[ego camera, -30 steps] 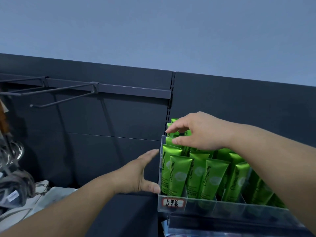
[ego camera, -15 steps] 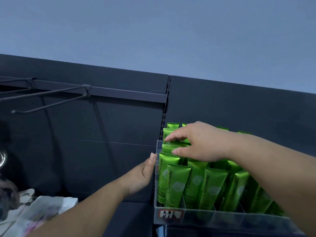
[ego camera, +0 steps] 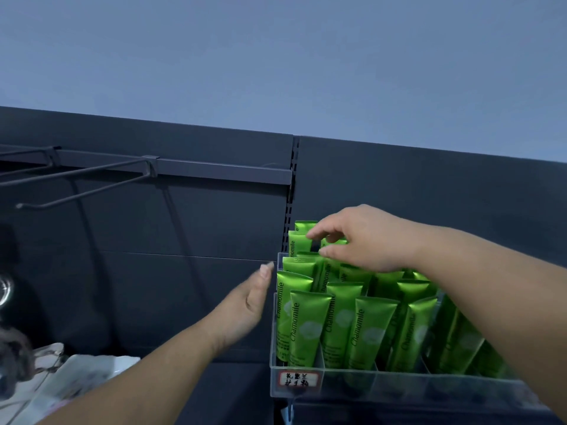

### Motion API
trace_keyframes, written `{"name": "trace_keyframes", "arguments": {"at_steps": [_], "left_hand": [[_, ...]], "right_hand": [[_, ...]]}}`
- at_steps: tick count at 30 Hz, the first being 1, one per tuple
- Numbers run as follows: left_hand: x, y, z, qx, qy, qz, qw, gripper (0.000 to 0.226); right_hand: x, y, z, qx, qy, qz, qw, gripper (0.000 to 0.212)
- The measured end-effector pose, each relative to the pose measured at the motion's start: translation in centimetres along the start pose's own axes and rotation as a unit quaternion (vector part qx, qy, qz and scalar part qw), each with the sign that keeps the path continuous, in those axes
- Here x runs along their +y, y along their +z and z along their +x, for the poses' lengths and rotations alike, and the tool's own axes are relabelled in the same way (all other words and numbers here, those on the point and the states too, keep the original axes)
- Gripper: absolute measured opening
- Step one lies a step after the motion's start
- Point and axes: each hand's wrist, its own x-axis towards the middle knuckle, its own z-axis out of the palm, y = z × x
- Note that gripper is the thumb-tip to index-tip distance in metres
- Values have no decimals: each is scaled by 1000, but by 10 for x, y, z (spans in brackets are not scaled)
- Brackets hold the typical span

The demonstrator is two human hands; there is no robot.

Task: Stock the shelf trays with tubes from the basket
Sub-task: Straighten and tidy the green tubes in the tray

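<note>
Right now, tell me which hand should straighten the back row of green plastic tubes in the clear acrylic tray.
Right, most likely. The right hand is over the back-row green tubes, fingertips at their tops. The left hand is open outside the clear tray, beyond its left wall.

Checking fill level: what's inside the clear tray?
Upright green Chamomile tubes in rows between dividers. The right hand covers some back tubes; the right forearm hides the right end of the tray, so gaps there can't be seen.
</note>
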Motion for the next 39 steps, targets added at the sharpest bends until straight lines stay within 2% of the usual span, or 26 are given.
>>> {"name": "trace_keyframes", "arguments": {"at_steps": [3, 5, 7, 12, 26, 39], "left_hand": [[34, -16, -1, 98, 57, 8, 993, 38], [53, -27, 2, 91, 76, 46, 992, 20], [66, -36, 4, 68, 64, 74, 993, 14], [76, -43, 8, 18, 33, 114, 993, 7], [71, -39, 10, 42, 11, 63, 997, 13], [68, -37, 9, 41, 17, 39, 998, 9]], "right_hand": [[11, -6, 2, 11, 23, 0, 1000, 28], [13, -6, 4, -1, 26, -4, 1000, 24], [11, -4, 8, -16, 20, -13, 1000, 21], [2, 4, 21, -26, 8, -24, 999, 18], [-6, 13, 35, 24, -28, 17, 999, 14], [0, 19, 35, 38, -9, 44, 998, 15]]}}
